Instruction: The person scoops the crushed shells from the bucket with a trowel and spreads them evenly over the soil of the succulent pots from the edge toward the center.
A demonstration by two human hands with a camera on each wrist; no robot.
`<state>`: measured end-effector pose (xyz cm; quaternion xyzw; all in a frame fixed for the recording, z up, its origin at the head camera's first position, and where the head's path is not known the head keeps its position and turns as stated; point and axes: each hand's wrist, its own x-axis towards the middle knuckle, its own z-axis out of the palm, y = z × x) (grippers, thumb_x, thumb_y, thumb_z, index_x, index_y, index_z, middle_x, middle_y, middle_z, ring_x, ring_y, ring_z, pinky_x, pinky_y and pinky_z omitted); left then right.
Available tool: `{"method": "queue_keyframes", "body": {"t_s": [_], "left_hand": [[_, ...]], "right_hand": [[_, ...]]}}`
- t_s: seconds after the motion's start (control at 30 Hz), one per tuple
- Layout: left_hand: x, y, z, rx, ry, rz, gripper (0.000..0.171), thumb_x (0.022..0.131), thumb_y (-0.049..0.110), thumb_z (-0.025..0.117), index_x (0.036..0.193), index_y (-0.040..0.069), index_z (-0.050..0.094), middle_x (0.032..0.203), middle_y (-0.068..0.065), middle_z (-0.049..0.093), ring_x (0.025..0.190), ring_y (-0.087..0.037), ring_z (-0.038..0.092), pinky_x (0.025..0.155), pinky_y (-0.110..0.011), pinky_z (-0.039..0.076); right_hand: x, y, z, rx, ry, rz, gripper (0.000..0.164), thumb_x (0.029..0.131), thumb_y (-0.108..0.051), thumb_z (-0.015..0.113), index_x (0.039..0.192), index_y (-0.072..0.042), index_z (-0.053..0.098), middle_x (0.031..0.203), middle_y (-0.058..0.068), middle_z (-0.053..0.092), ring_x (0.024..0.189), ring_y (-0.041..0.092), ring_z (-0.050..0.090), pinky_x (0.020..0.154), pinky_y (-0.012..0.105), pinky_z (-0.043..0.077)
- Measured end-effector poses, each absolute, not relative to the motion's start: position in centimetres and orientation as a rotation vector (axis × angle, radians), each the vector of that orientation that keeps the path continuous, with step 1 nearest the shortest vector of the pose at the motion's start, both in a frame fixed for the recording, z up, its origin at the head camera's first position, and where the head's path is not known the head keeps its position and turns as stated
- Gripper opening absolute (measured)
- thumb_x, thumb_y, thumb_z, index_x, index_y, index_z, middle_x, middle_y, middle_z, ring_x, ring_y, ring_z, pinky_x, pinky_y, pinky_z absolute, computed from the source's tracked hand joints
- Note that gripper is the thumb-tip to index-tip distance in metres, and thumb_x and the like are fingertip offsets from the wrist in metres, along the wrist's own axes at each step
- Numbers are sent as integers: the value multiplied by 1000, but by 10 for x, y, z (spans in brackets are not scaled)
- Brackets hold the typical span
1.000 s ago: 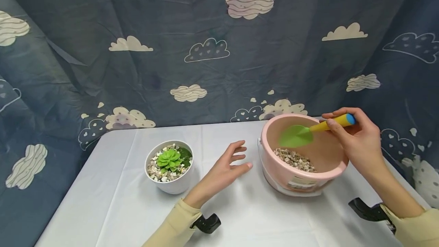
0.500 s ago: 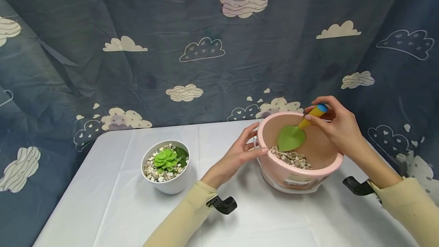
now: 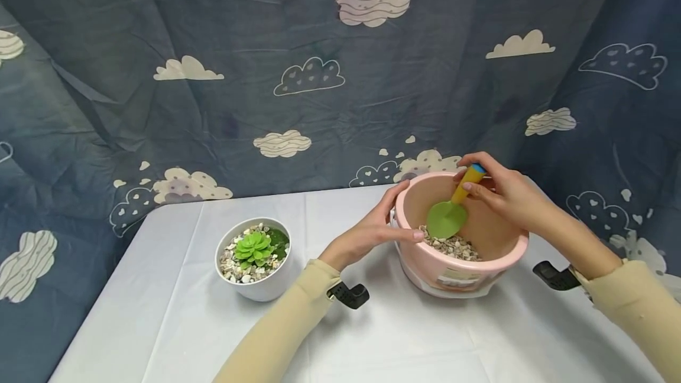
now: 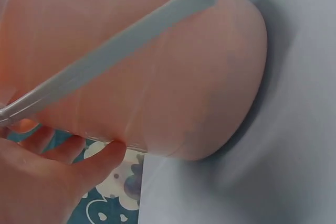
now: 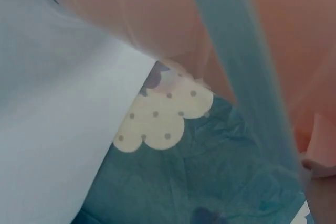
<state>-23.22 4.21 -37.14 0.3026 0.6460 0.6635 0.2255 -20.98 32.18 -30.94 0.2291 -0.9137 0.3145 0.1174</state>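
Inside the pink bucket [image 3: 422, 265], on the right of the head view, a toy trowel [image 3: 446, 220] with green blade and yellow-and-blue handle points down. My right hand [image 3: 508, 195] pinches its handle above the far right of the rim. The blade tip meets the gravel [image 3: 457, 249] at the bucket's bottom. My left hand [image 3: 367, 234] holds the bucket's left side, thumb over the rim and fingers spread round the outer wall. In the left wrist view the fingers [image 4: 100, 163] lie against the wall beside the grey bail handle [image 4: 121, 51]. The right wrist view shows mostly bucket wall.
A white pot [image 3: 260, 288] with a green succulent [image 3: 253, 248] and pebbles stands left on the white-covered table [image 3: 175, 324]. Behind the table hangs a dark blue curtain [image 3: 223, 10] with clouds. Each wrist wears a black camera mount [image 3: 349, 295].
My left hand has come right and taken hold of the bucket's side. My right hand has moved left, tipping the trowel upright and lowering its blade into the gravel.
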Motion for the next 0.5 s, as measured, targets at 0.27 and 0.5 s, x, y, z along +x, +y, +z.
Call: {"method": "queue_keyframes", "body": {"t_s": [0.27, 0.5], "left_hand": [[-231, 43, -375, 837, 1813, 1809, 93, 78, 25, 79, 151, 44, 26, 152, 24, 23, 143, -6, 13, 112, -44, 20], [-230, 40, -371, 893, 1879, 1762, 94, 78, 28, 77, 153, 39, 22, 152, 21, 23, 140, -4, 17, 112, -44, 21]], "right_hand": [[-203, 328, -294, 813, -2752, 869, 32, 95, 1, 60, 123, -10, 51, 105, 4, 66, 90, 22, 67, 73, 19, 55], [-197, 330, -284, 877, -2847, 842, 21, 97, -2, 57, 114, -12, 49, 101, 0, 68, 88, 17, 64, 74, 24, 56]]}}
